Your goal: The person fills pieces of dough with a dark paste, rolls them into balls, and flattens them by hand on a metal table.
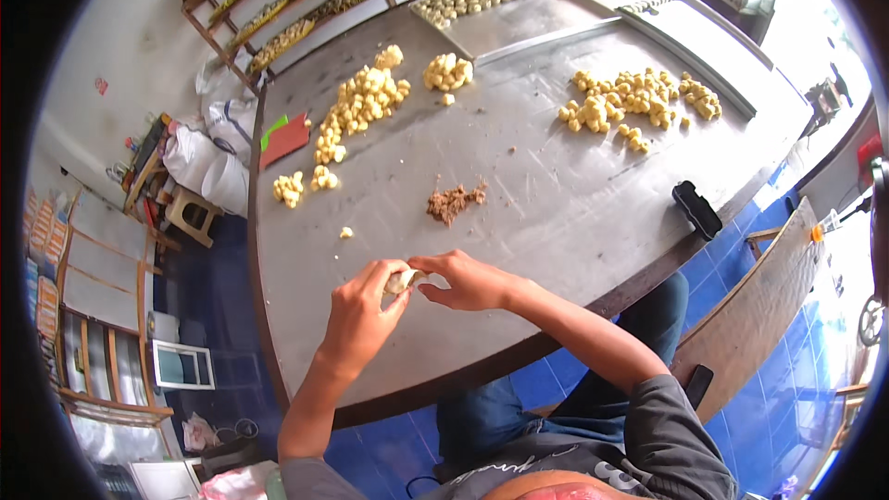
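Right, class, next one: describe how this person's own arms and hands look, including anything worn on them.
The left hand and right hand are ungloved, and no watch or bracelet shows. Both forearms are bare. The short, loose sleeves are plain dark grey.

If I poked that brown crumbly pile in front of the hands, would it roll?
The brown pile would probably crumble rather than roll, since its edges look ragged and lumpy. Lifted, it might drop bits, as nothing wraps it. It probably wouldn't tip, because it lies low on the grey table.
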`<state>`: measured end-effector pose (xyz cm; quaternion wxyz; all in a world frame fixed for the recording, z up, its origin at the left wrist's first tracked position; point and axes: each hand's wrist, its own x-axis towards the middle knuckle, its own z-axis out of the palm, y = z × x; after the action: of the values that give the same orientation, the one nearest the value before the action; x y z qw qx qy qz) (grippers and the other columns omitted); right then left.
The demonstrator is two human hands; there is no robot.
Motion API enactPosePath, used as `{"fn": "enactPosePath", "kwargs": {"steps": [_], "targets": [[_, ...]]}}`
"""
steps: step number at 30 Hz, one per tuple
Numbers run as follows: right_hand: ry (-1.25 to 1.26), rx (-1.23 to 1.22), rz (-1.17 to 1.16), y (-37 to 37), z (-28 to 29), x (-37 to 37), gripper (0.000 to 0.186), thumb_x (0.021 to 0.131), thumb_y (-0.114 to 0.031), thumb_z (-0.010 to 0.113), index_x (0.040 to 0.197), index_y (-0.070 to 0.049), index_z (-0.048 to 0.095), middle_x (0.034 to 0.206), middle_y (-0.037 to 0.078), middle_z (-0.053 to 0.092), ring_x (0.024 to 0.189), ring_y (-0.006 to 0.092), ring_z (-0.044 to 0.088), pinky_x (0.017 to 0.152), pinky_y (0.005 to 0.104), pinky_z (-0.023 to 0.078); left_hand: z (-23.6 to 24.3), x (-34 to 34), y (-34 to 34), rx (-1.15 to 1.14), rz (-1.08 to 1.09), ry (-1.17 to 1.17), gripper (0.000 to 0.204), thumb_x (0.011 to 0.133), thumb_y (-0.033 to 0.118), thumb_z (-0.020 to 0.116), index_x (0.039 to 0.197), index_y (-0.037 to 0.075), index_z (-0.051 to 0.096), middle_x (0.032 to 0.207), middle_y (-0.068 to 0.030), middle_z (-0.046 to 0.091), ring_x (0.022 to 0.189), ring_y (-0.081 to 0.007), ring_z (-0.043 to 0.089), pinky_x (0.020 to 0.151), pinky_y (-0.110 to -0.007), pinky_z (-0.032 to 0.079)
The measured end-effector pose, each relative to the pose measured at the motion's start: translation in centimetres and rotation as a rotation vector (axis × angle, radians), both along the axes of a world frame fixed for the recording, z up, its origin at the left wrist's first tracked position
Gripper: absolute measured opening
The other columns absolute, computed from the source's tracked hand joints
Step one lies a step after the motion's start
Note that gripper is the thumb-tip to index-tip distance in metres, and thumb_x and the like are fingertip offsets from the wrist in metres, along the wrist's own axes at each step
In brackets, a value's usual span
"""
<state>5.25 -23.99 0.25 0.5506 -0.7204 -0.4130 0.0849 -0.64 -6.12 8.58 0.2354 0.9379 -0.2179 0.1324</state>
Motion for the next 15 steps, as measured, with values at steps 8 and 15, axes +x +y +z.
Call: {"fn": "enactPosePath", "kwargs": {"steps": [8, 15], "targets": [[-0.008, 0.136, -0.173, -2.3, 1.5, -0.5, 0.026, 0.089, -0.005, 0.057, 0.114, 0.002, 0.063, 0.099, 0.021, 0.068, 0.093, 0.0371, 0.066, 0.080, 0.0385, 0.052, 2.1, 0.5, -1.7, 0.028, -0.015, -0.018, 0.029, 0.076, 0.003, 0.074, 0.102, 0.005, 0.059, 0.086, -0.0128, 0.068, 0.076, -0.0296, 0.068, 0.065, -0.036, 0.053], [0.141, 0.176, -0.070, -3.7, 0.3, 0.1, 0.017, 0.093, -0.007, 0.057, 0.105, 0.002, 0.065, 0.092, 0.014, 0.070, 0.088, 0.0160, 0.065, 0.080, 0.0347, 0.051, -1.0, 2.6, -0.4, -0.531, -0.081, 0.529, 0.031, 0.084, -0.001, 0.071, 0.113, -0.003, 0.061, 0.099, -0.0050, 0.067, 0.090, -0.0095, 0.063, 0.080, -0.025, 0.054]]}}
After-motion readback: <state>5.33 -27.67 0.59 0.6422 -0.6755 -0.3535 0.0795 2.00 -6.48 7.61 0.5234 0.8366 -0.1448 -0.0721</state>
